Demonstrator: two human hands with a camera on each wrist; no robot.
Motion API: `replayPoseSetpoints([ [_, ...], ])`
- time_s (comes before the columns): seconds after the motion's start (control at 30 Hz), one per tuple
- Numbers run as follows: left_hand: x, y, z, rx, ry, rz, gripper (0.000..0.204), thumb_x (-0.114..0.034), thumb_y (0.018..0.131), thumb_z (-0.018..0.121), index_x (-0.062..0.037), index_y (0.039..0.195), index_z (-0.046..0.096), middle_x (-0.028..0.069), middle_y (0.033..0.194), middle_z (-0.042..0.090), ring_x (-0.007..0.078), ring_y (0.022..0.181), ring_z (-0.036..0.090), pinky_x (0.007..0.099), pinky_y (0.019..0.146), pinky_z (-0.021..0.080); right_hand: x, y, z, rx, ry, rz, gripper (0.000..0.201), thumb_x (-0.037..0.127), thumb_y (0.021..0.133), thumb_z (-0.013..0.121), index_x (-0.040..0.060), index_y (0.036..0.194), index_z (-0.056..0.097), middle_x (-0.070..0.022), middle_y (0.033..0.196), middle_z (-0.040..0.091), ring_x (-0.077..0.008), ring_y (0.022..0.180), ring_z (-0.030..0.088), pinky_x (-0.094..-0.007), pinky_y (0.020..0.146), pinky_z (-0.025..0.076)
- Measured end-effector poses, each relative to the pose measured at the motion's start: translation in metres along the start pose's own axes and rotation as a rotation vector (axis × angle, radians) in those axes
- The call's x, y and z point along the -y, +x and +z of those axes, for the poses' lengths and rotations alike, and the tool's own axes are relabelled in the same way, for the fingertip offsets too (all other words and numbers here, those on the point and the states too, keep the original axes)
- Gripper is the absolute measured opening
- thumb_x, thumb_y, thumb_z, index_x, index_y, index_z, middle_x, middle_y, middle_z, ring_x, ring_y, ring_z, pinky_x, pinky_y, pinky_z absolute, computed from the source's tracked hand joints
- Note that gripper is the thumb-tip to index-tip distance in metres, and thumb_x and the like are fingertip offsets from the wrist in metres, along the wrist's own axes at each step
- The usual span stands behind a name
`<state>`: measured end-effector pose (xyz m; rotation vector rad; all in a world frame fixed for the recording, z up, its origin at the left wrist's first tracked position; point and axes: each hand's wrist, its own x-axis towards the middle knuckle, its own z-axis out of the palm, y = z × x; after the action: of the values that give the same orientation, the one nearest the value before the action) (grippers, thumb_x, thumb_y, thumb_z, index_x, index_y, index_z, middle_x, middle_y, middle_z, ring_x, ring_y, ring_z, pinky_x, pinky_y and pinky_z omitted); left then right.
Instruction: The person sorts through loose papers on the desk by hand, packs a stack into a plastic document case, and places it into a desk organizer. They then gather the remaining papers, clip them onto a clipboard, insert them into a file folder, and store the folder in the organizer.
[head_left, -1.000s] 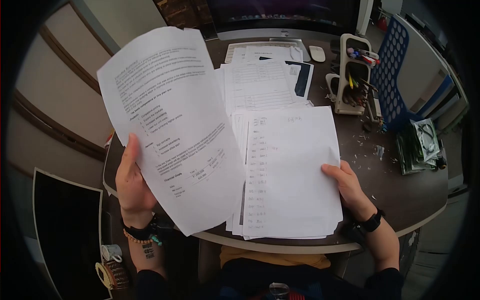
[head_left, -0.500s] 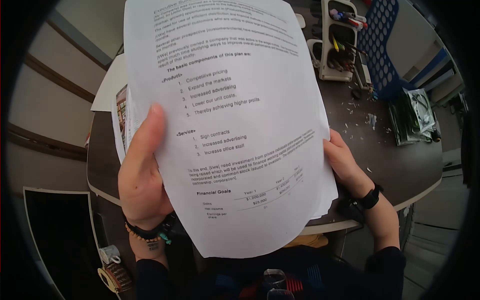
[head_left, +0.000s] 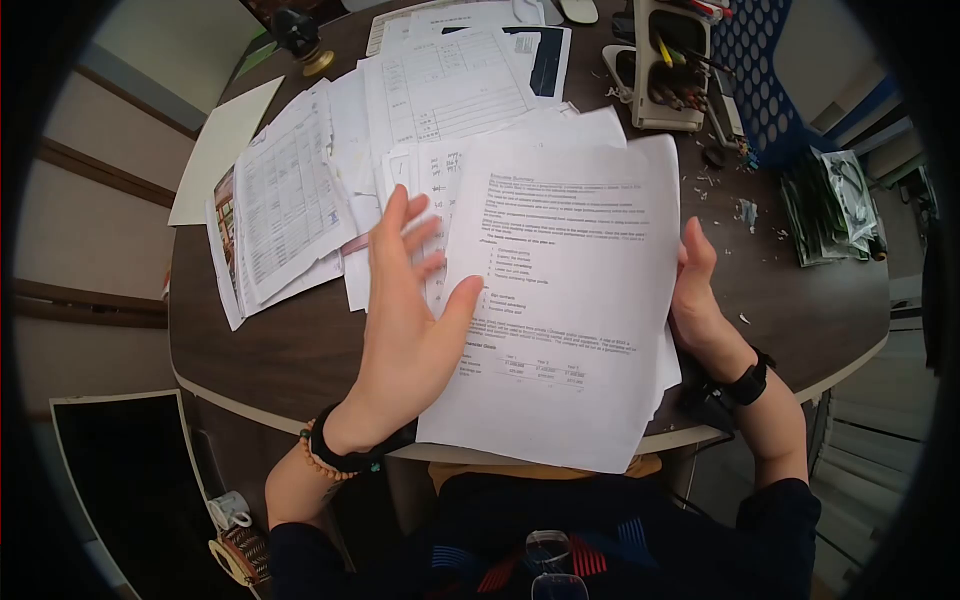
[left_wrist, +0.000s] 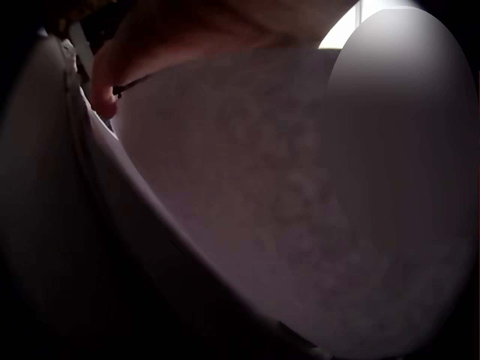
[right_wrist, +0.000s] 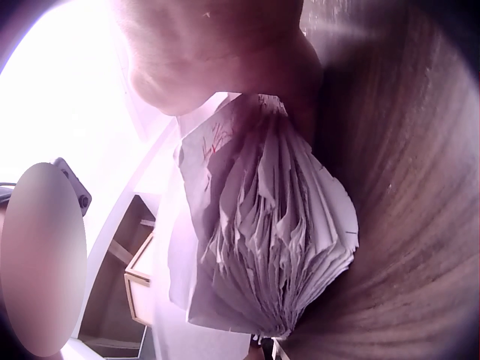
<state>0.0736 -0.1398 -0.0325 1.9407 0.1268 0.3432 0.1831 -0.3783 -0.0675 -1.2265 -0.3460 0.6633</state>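
Left hand [head_left: 408, 320] spread, fingers fairly straight, thumb at left edge of printed sheet [head_left: 560, 310], which tops a paper stack [right_wrist: 274, 214] at the tabletop's [head_left: 790, 320] near edge. Right hand [head_left: 698, 305] at stack's right side, thumb raised, fingers mostly hidden; can't tell if gripping.

So the sheet [head_left: 560, 315] on top is the readable bit: heading's "Executive Summary", then "The basic components of this plan are:" and items 1 to 5, incl. "Competitive pricing" and "Expand the markets". Lower down there's "Sign contracts", "Increased advertising", "Increase office staff", then "Goals" over columns Year 1, Year 2, Year 3. Dollar figures are too tiny, sorry. Print on the form [head_left: 450, 85] and the red scrawl on the pile [right_wrist: 270, 217]? Can't read either.
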Motion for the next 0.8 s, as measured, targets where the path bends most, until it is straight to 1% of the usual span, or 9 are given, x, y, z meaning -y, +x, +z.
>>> replayPoseSetpoints([
  [0.03,-0.002,-0.003,-0.004,-0.001,0.002,0.003,0.070,-0.007,0.089,0.062,0.0028,0.145,0.021,0.0186,0.144,0.032,0.0264,0.129,0.040,0.0378,0.106,0.034,0.003,-0.001,0.003,-0.009,0.056,0.018,0.066,0.053,0.099,0.032,-0.0008,0.137,0.040,-0.0132,0.128,0.055,-0.0185,0.116,0.054,-0.0333,0.097,0.045],
  [0.1,-0.008,-0.009,-0.019,0.009,0.594,0.126,0.084,-0.015,0.083,0.069,0.0082,0.144,0.015,0.0270,0.142,0.028,0.0367,0.132,0.031,0.0449,0.107,0.030,0.007,-0.004,0.010,-0.012,0.111,0.026,0.066,0.052,0.098,0.039,-0.0010,0.137,0.040,-0.0137,0.127,0.055,-0.0189,0.116,0.054,-0.0334,0.097,0.045],
  [0.23,0.005,-0.032,-0.029,0.067,0.682,0.018,0.087,-0.020,0.083,0.070,0.0088,0.144,0.015,0.0287,0.140,0.030,0.0381,0.133,0.026,0.0457,0.111,0.024,0.015,-0.005,0.011,0.011,-0.066,0.062,0.060,0.029,0.089,0.064,-0.0040,0.134,0.042,-0.0173,0.128,0.055,-0.0224,0.115,0.056,-0.0347,0.096,0.047],
  [0.3,0.009,-0.038,-0.031,0.176,0.343,-0.245,0.086,-0.020,0.085,0.069,0.0076,0.146,0.015,0.0244,0.146,0.026,0.0317,0.137,0.028,0.0409,0.113,0.024,0.016,-0.003,0.013,0.114,-0.068,0.039,0.059,0.019,0.086,0.069,-0.0053,0.133,0.043,-0.0190,0.128,0.055,-0.0233,0.115,0.056,-0.0347,0.095,0.048],
  [0.43,0.011,-0.052,-0.016,0.158,0.251,-0.145,0.090,-0.026,0.086,0.069,0.0134,0.143,0.012,0.0305,0.141,0.027,0.0384,0.134,0.025,0.0469,0.111,0.024,0.019,-0.002,0.021,0.091,-0.048,0.175,0.056,0.014,0.083,0.071,-0.0117,0.127,0.047,-0.0219,0.119,0.059,-0.0251,0.102,0.064,-0.0336,0.086,0.054],
  [0.57,0.010,-0.053,-0.018,0.079,0.105,-0.266,0.085,-0.023,0.088,0.069,0.0132,0.143,0.015,0.0256,0.139,0.039,0.0299,0.131,0.040,0.0378,0.109,0.031,0.021,0.001,0.021,0.087,-0.077,0.384,0.053,0.012,0.084,0.070,-0.0136,0.125,0.048,-0.0227,0.117,0.061,-0.0256,0.098,0.066,-0.0335,0.082,0.056],
  [0.6,0.008,-0.052,-0.020,0.076,0.101,-0.259,0.085,-0.023,0.088,0.069,0.0132,0.143,0.015,0.0256,0.139,0.039,0.0299,0.131,0.040,0.0378,0.109,0.031,0.020,0.000,0.022,0.086,-0.085,0.379,0.053,0.012,0.084,0.070,-0.0136,0.125,0.048,-0.0227,0.117,0.061,-0.0256,0.098,0.066,-0.0335,0.082,0.056],
  [0.67,0.002,-0.045,-0.022,0.117,-0.397,-0.491,0.074,-0.020,0.089,0.069,0.0125,0.139,0.026,0.0215,0.129,0.051,0.0246,0.120,0.051,0.0358,0.103,0.040,0.021,-0.004,0.025,0.094,-0.084,0.346,0.049,0.011,0.086,0.068,-0.0126,0.124,0.049,-0.0214,0.114,0.062,-0.0239,0.097,0.066,-0.0331,0.080,0.056],
  [0.8,-0.012,-0.037,-0.023,0.235,-0.597,-0.497,0.060,-0.017,0.090,0.066,0.0112,0.133,0.036,0.0188,0.125,0.055,0.0212,0.112,0.057,0.0330,0.091,0.049,0.048,-0.024,0.044,0.135,-0.210,0.131,0.041,0.012,0.087,0.068,-0.0076,0.120,0.054,-0.0159,0.109,0.065,-0.0181,0.096,0.064,-0.0306,0.081,0.054],
])
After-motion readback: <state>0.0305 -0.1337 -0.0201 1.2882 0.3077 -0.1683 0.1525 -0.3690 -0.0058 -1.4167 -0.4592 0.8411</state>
